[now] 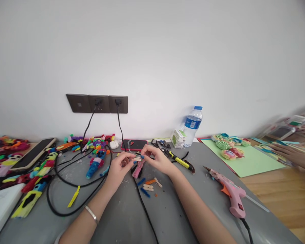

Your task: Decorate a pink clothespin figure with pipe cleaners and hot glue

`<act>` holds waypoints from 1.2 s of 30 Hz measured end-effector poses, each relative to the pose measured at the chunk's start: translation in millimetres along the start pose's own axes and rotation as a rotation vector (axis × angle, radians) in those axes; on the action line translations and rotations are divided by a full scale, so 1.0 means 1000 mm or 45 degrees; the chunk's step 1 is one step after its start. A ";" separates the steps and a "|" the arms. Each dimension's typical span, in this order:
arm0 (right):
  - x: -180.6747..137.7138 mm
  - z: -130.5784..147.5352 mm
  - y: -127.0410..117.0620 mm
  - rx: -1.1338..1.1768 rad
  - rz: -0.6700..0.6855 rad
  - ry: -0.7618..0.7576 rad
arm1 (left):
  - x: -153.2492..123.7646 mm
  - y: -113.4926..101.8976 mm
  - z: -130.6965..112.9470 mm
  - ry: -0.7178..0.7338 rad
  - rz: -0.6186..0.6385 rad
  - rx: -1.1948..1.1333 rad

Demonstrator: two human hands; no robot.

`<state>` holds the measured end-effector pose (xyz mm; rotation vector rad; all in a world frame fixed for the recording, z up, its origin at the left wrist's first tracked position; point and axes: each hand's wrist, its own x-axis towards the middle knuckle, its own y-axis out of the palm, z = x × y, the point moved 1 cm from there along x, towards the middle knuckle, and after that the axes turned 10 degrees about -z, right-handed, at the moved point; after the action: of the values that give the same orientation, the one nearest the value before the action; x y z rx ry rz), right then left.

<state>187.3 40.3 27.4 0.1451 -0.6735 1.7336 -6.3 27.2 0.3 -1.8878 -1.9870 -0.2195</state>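
Close together above the middle of the grey table are my left hand (120, 167) and my right hand (156, 158), both with pinched fingertips. Between them is a short cream pipe-cleaner piece (136, 159), gripped from both sides. Just under the fingers shows a pink piece with dark parts (138, 168); its upper end is hidden by the hands, and I cannot tell whether it is held. Nearer to me lie short cut pipe cleaners: blue ones (145, 192), an orange one (150, 182) and cream ones (148, 187).
A pink glue gun (235, 196) lies right, yellow-black pliers (181, 162) behind my right hand. A water bottle (192, 127) and small carton (178, 139) stand by the wall. Left are a looped black cable (66, 212) and pipe-cleaner figures (95, 166). Another person's hand (292, 154) is far right.
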 end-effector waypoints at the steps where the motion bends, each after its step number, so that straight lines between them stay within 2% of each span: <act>1: 0.000 0.000 0.000 0.003 0.003 0.004 | 0.000 0.000 -0.001 0.020 0.006 0.005; 7: 0.000 0.000 0.002 0.013 -0.002 0.017 | -0.002 -0.001 -0.001 0.099 0.014 0.043; 19: -0.001 0.002 0.001 0.029 0.014 0.017 | -0.001 0.000 -0.004 -0.024 -0.027 -0.110; 36: -0.001 0.005 0.002 0.029 0.034 0.006 | -0.002 -0.001 -0.002 -0.003 -0.069 -0.050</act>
<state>184.7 36.7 29.9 0.1482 -0.6548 1.7669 -7.3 24.3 1.8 -1.8597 -2.0515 -0.2734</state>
